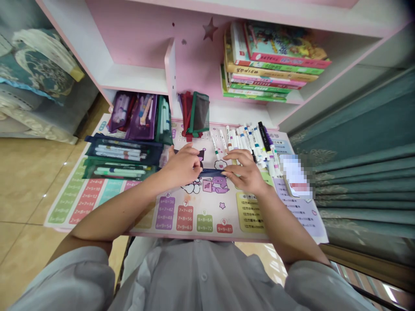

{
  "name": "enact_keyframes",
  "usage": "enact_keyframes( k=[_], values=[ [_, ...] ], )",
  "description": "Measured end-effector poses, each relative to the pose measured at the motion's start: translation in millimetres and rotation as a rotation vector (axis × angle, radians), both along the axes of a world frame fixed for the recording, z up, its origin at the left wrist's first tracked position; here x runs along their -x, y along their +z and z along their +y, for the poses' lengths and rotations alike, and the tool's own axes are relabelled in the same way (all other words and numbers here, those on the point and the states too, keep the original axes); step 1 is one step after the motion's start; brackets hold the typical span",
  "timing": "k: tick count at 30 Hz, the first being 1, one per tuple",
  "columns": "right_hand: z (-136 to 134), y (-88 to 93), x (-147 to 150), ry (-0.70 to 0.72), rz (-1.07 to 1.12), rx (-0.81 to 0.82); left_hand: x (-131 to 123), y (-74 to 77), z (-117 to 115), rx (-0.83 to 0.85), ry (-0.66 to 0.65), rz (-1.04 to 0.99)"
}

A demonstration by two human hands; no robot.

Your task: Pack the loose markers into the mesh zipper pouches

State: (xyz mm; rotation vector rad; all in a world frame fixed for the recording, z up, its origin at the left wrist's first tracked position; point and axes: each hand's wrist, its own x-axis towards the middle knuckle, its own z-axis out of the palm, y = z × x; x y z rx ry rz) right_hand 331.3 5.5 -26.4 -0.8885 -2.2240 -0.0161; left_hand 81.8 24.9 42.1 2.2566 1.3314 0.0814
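At left, pen-filled mesh pouches (pixel 154 152) lie flat; centrally, the left hand (pixel 184 163) pinches, fingertips together, the edge of a thin navy pouch (pixel 212 171), probably light, floppy, best held by its ends; the right hand (pixel 244 172) pinches its right end, near smooth, cylindrical white markers (pixel 251 139).

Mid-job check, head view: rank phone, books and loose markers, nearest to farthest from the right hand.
From the right hand:
1. Loose markers: just beyond it.
2. Phone: off to its right.
3. Books: stacked at the back.
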Motion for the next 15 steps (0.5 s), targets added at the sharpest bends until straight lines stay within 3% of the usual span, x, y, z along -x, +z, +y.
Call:
enact_keyframes(
  k=[15],
  values=[
    [0.6,-0.7,-2.9,0.024,0.027,-0.014,6.2,7.1,2.5,0.029,-0.004,0.045]
  ],
)
